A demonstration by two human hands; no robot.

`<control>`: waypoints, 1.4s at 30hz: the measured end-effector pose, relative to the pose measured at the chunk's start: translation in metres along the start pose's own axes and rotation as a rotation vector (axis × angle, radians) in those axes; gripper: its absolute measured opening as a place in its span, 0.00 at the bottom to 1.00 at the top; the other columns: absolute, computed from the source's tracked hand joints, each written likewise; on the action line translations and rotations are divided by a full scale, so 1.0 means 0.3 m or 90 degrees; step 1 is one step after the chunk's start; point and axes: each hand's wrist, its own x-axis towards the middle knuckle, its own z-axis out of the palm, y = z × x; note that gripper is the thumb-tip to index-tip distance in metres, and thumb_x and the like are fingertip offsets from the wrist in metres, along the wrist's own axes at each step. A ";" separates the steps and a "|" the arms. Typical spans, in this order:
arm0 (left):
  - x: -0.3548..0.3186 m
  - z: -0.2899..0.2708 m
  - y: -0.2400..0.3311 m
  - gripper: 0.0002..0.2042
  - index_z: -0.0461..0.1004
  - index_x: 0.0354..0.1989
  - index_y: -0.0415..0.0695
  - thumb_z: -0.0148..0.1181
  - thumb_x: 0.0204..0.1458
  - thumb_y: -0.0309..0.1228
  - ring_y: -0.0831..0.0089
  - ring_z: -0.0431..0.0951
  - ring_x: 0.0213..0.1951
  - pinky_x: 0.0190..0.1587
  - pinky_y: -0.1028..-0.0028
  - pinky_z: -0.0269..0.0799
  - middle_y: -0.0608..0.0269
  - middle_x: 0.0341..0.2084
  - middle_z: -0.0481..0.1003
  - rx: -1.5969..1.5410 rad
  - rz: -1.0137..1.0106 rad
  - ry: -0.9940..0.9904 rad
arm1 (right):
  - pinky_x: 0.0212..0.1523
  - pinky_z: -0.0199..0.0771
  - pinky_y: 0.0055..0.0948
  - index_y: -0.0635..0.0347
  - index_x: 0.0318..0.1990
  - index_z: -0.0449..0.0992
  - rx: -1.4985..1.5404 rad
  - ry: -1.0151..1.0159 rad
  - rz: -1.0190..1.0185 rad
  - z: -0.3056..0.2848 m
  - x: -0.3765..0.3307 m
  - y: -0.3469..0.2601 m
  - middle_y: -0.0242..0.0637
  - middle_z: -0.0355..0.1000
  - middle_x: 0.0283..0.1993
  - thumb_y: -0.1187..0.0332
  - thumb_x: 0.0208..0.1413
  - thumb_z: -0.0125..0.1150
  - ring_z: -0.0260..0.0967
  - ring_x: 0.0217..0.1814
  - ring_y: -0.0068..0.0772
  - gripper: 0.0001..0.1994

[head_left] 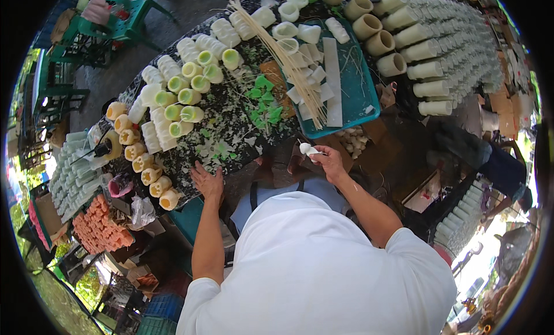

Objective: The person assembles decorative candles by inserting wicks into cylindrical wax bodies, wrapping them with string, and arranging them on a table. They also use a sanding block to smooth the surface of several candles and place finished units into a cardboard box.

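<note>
A small white piece (306, 148) is pinched by the right grip (328, 162) between thumb and fingers, and is held up in front of the near edge of the surface (226, 113). Its outer end is rounded and smooth; whether one lump or two are held cannot be told. The left grip (208, 182) is spread, fingers apart and nothing held, at the littered near edge. The step in hand is judged to be the handling of this single piece; for the next move, a firm but gentle pinch seems called for, since a soft, waxy stuff is suggested by the look of it

Farther out, the surface is strewn with pale shavings (216, 150), thin and curled, and with bright green flakes (266, 98), flat and jagged. Smooth round cups (188, 96) with pale green insides are grouped at the left, backed by white ribbed cylinders (167, 67) and edged by yellowish shells (139, 150) with scalloped rims. In a teal plastic tray (374, 114), chunky white blocks (309, 64) and a long flat strip (333, 84) are crossed by a bundle of slender straw-coloured sticks (277, 64). Beyond the tray, thick-walled tan cups (369, 26) are lined up
</note>
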 end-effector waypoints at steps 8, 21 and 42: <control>0.040 -0.044 0.029 0.45 0.54 0.75 0.41 0.69 0.53 0.48 0.33 0.54 0.73 0.73 0.41 0.52 0.33 0.72 0.55 0.202 0.053 -0.107 | 0.41 0.79 0.39 0.61 0.51 0.76 0.172 0.483 0.331 -0.568 0.183 0.507 0.40 0.75 0.47 0.68 0.54 0.72 0.75 0.46 0.40 0.18; 0.068 -0.024 0.018 0.37 0.63 0.68 0.39 0.70 0.52 0.43 0.40 0.62 0.68 0.69 0.53 0.64 0.40 0.68 0.61 0.138 -0.017 -0.028 | 0.42 0.78 0.32 0.66 0.51 0.82 -0.317 0.226 -0.221 -0.487 0.105 0.155 0.41 0.82 0.38 0.66 0.57 0.70 0.80 0.39 0.33 0.17; 0.075 -0.077 -0.144 0.26 0.72 0.60 0.44 0.64 0.50 0.30 0.45 0.71 0.58 0.61 0.52 0.69 0.48 0.58 0.70 0.146 0.095 0.051 | 0.59 0.69 0.57 0.52 0.54 0.80 -0.879 0.247 -0.514 -0.185 0.620 -0.478 0.44 0.80 0.53 0.67 0.58 0.58 0.74 0.59 0.51 0.16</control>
